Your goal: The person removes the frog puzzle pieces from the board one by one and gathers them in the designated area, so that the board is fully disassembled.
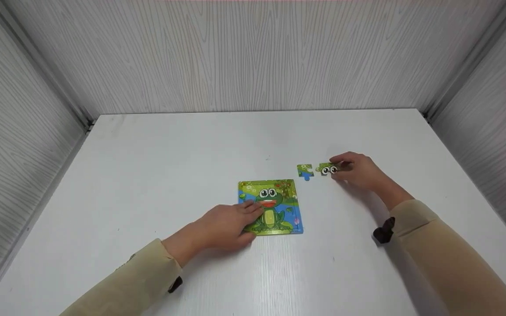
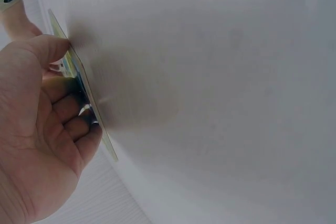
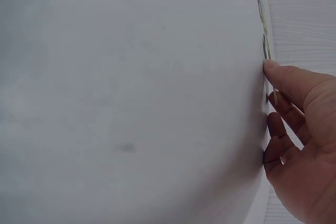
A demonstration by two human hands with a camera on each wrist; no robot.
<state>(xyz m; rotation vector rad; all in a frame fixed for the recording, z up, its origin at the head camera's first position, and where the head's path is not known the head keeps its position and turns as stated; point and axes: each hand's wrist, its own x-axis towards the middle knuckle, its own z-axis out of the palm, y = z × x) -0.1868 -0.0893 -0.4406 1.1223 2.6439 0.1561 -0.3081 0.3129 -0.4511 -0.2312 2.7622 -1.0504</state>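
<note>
A square frog puzzle board (image 1: 286,221) lies on the white table, its green frog with big eyes facing up. My left hand (image 1: 229,224) rests on its left side, fingers laid over the picture and thumb at the near edge. In the left wrist view the board (image 2: 110,148) shows edge-on beside the fingers. My right hand (image 1: 358,171) pinches a jigsaw piece (image 1: 325,168) printed with the frog's eyes between thumb and fingers. Just left of it lies another jigsaw piece (image 1: 304,170), green and blue. The right wrist view shows the thumb (image 3: 283,74) against the held piece.
The white table (image 1: 182,149) extends around the board. A pale wood-grain panel (image 1: 253,57) stands behind it, with side panels (image 1: 11,114) at left and right. Dark straps (image 1: 384,230) hang at the cuffs.
</note>
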